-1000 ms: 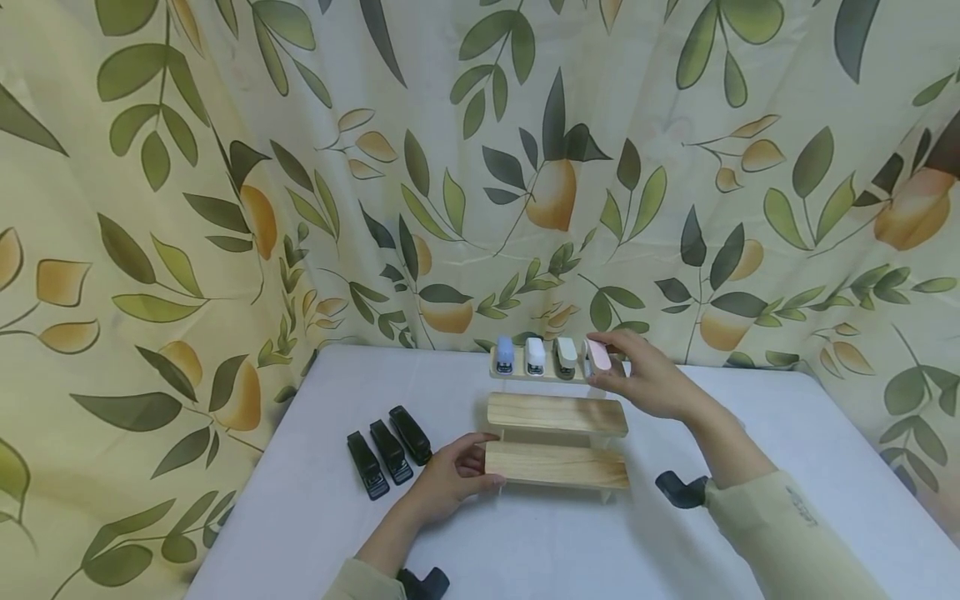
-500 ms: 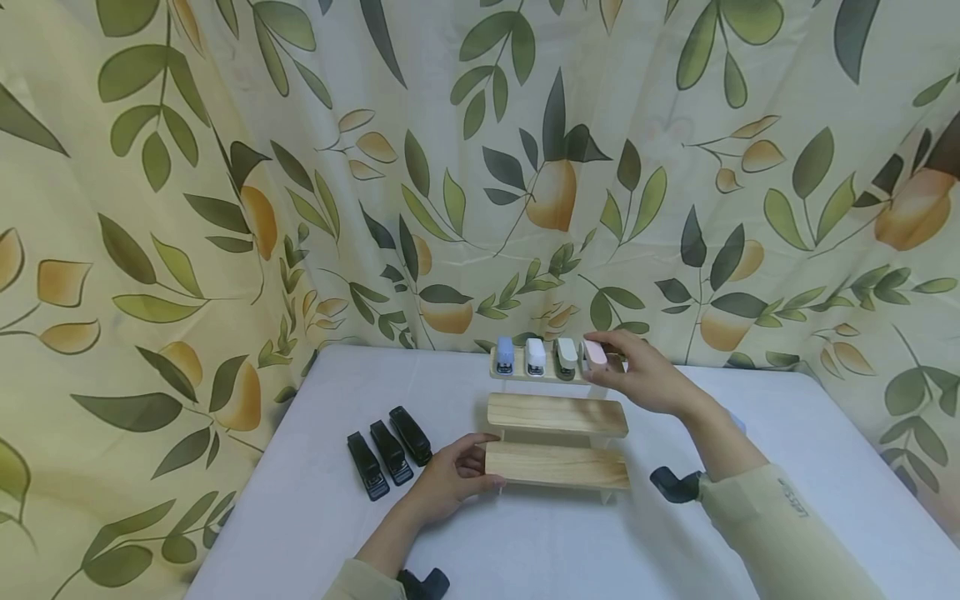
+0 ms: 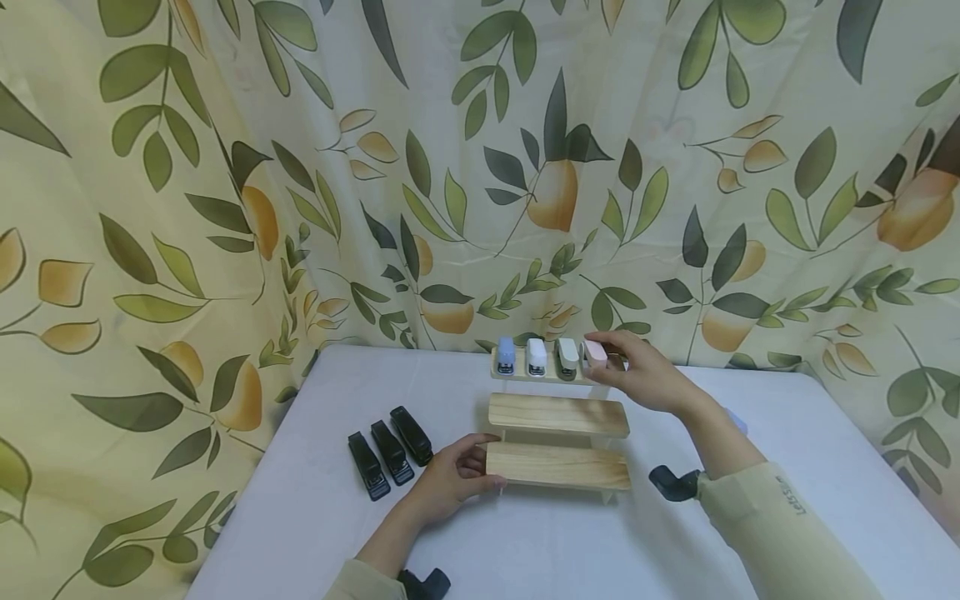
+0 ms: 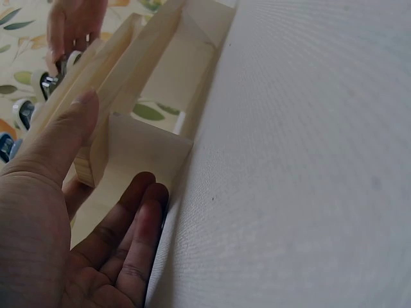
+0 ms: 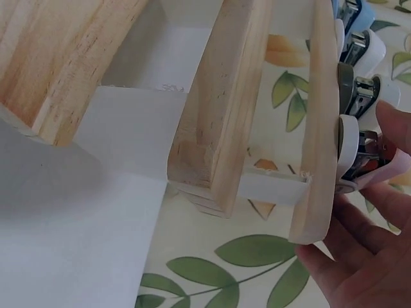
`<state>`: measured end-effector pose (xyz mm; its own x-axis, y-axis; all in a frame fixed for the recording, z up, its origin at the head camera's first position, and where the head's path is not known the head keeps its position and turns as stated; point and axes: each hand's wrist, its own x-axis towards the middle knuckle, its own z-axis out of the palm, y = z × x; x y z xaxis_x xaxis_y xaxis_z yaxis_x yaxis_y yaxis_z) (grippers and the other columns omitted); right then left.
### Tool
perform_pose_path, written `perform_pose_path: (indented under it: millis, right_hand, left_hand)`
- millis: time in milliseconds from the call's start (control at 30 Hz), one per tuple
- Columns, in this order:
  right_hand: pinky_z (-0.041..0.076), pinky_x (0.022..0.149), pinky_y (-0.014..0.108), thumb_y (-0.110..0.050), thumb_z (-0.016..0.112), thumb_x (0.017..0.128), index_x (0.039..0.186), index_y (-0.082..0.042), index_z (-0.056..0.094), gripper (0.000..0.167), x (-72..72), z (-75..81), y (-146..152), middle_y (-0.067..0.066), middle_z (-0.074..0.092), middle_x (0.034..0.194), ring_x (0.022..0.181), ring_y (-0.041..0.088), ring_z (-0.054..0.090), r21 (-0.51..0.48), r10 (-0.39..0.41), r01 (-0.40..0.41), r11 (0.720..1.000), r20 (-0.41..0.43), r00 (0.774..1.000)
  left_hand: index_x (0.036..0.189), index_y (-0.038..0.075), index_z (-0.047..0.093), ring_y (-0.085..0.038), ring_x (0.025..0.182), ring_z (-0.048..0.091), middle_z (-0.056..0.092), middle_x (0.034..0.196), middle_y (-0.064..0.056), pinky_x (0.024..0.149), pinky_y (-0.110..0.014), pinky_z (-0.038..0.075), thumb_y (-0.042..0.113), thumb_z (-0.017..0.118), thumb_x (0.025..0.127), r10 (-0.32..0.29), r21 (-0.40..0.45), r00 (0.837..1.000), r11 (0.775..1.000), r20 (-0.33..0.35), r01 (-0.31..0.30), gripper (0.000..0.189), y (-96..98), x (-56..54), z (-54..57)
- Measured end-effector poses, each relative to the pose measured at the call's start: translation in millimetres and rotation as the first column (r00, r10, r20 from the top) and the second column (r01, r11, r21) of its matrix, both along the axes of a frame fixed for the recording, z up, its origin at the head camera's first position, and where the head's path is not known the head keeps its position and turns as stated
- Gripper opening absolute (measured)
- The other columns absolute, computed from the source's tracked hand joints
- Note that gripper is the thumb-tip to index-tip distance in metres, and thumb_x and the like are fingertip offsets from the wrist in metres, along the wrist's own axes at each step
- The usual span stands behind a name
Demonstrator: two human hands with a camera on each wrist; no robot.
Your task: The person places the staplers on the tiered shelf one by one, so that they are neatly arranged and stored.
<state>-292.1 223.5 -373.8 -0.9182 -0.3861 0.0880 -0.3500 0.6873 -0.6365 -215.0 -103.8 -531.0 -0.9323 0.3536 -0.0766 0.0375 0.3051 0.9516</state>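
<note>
My right hand (image 3: 648, 375) pinches a small pink stapler (image 3: 595, 353) at the right end of the top shelf of a three-step wooden stand (image 3: 558, 465). In the right wrist view the pink stapler (image 5: 385, 172) stands on that shelf, thumb and fingers around it. Left of it on the same shelf stand a grey-green stapler (image 3: 567, 358), a white stapler (image 3: 536, 357) and a blue stapler (image 3: 506, 356). My left hand (image 3: 447, 479) grips the left end of the lowest step, thumb on top and fingers below, as the left wrist view shows.
Three black staplers (image 3: 390, 448) lie side by side on the white table (image 3: 540, 558), left of the stand. A light blue thing (image 3: 738, 421) shows partly behind my right forearm. A leaf-and-fruit patterned curtain (image 3: 480, 167) hangs behind the table.
The pink stapler and my right hand have shifted slightly left, closer to the grey-green stapler. My right forearm has moved a little, uncovering the light blue thing. My left hand stays put.
</note>
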Motion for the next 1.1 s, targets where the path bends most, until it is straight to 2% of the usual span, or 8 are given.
perform_pose_path:
  millis: [267, 567, 767, 967, 1100]
  right_hand:
    - [0.045, 0.088, 0.038, -0.033, 0.070, 0.100, 0.150, -0.001, 0.048, 0.063, -1.4, -1.5, 1.1, 0.014, 0.057, 0.125, 0.110, 0.029, 0.050, 0.006, -0.011, 0.011, 1.000, 0.002, 1.000]
    - [0.044, 0.088, 0.039, -0.034, 0.071, 0.099, 0.149, -0.002, 0.049, 0.063, -1.6, -2.1, 0.9, 0.013, 0.056, 0.122, 0.110, 0.030, 0.049, -0.005, -0.010, 0.010, 1.000, 0.007, 1.000]
    - [0.043, 0.091, 0.040, -0.027, 0.077, 0.095, 0.150, -0.004, 0.048, 0.067, -2.1, -3.9, 0.6, 0.015, 0.056, 0.127, 0.112, 0.030, 0.049, -0.022, -0.016, 0.016, 1.000, 0.032, 0.999]
    - [0.041, 0.085, 0.038, -0.026, 0.077, 0.095, 0.150, -0.007, 0.048, 0.066, -2.3, -5.6, 1.7, 0.011, 0.055, 0.118, 0.107, 0.027, 0.048, -0.019, -0.020, 0.021, 1.000, 0.026, 0.999]
    - [0.042, 0.088, 0.039, -0.028, 0.076, 0.095, 0.151, -0.009, 0.047, 0.066, -2.7, -6.3, 2.3, 0.010, 0.057, 0.120, 0.109, 0.027, 0.049, -0.013, -0.022, 0.022, 1.000, 0.026, 0.999]
  left_hand:
    - [0.138, 0.045, 0.058, -0.014, 0.104, 0.065, 0.065, 0.117, 0.003, 0.091, -0.023, 0.055, 0.043, 0.084, 0.085, -0.003, 0.005, 1.000, 1.000, -0.005, 0.003, 0.058, 0.2, -0.6, -1.1]
    - [0.137, 0.045, 0.058, -0.014, 0.104, 0.065, 0.065, 0.117, 0.002, 0.091, -0.023, 0.055, 0.043, 0.084, 0.086, -0.009, 0.013, 1.000, 1.000, -0.008, 0.009, 0.058, -0.4, -1.4, -2.5]
    - [0.138, 0.044, 0.058, -0.014, 0.104, 0.065, 0.065, 0.117, 0.002, 0.091, -0.023, 0.055, 0.042, 0.084, 0.085, -0.007, 0.011, 1.000, 1.000, -0.009, 0.007, 0.058, -0.7, -1.4, -3.1]
    - [0.138, 0.044, 0.059, -0.014, 0.104, 0.065, 0.066, 0.116, 0.003, 0.091, -0.022, 0.055, 0.043, 0.084, 0.085, -0.005, 0.013, 1.000, 1.000, -0.005, 0.005, 0.058, -0.4, -1.4, -3.0]
    - [0.138, 0.043, 0.059, -0.015, 0.104, 0.065, 0.065, 0.116, 0.003, 0.091, -0.022, 0.055, 0.042, 0.085, 0.085, -0.003, 0.014, 1.000, 1.000, 0.000, 0.003, 0.059, -0.3, -1.3, -2.7]
